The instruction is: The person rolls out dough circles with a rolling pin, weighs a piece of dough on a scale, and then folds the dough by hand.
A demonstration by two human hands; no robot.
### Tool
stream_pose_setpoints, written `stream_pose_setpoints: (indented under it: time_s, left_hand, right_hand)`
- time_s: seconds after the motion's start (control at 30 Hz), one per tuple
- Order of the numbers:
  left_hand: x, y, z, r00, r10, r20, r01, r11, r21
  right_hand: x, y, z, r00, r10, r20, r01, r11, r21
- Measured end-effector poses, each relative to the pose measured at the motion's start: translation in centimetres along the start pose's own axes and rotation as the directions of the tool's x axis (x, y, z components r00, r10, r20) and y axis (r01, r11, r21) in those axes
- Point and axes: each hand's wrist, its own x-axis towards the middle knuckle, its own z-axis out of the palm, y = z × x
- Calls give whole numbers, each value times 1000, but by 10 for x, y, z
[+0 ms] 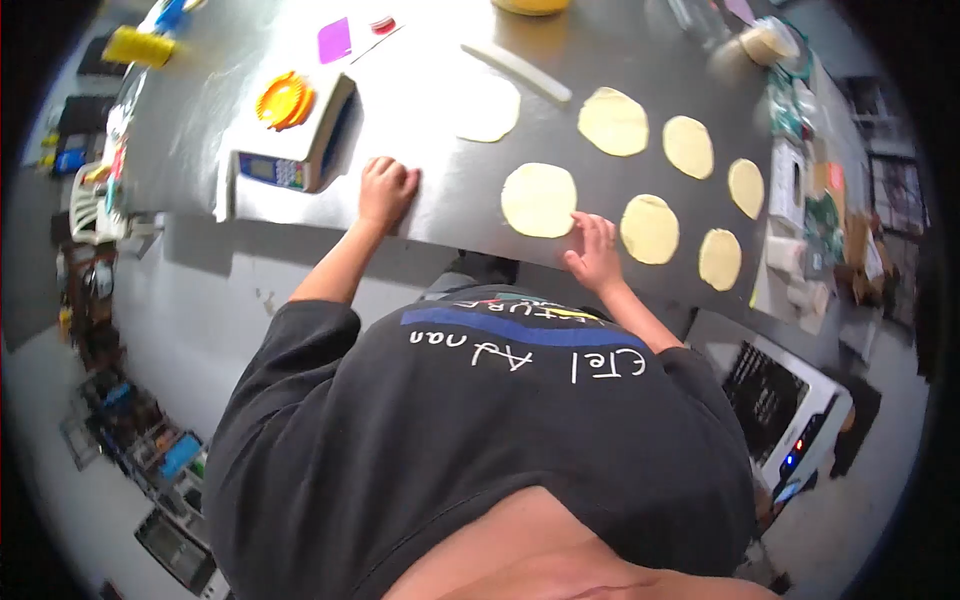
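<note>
Resting hands (387, 192) — right one (597, 252) beside dough (539, 201); shirt (480, 410): "Etel Adnan"

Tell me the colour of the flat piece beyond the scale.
The flat piece is purple, best seen in the head view.

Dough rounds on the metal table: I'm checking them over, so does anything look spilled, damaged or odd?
Nothing spilled or torn stands out. The round left of the white rod looks odd only because glare washes it out, obscuring its far edge. The other rounds lie flat, slightly uneven in outline.
</note>
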Motion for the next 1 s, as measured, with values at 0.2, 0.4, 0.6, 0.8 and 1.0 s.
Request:
stream_pose_setpoints:
  time_s: [0.2,0.4,0.6,0.8,1.0]
  left_hand:
    - [3,-3,-3,996,-60,68,61,998,-6]
    - [6,3,-2,997,-78,13,76,993,90]
    - [26,-7,1,964,-165,207,134,979,152]
    - [130,92,40,301,-726,618,768,-199,-608]
    - [251,237,147,643,-194,741,760,283,-585]
  right_hand:
    - [17,-6,-38,989,125,-83,-128,991,-32]
    - [2,18,-79,944,226,-240,-250,966,-70]
    - [-28,72,-121,901,269,-340,-303,952,-48]
    - [-33,141,-180,929,251,-271,-269,963,-31]
    - [-25,181,-213,943,226,-245,-243,969,-42]
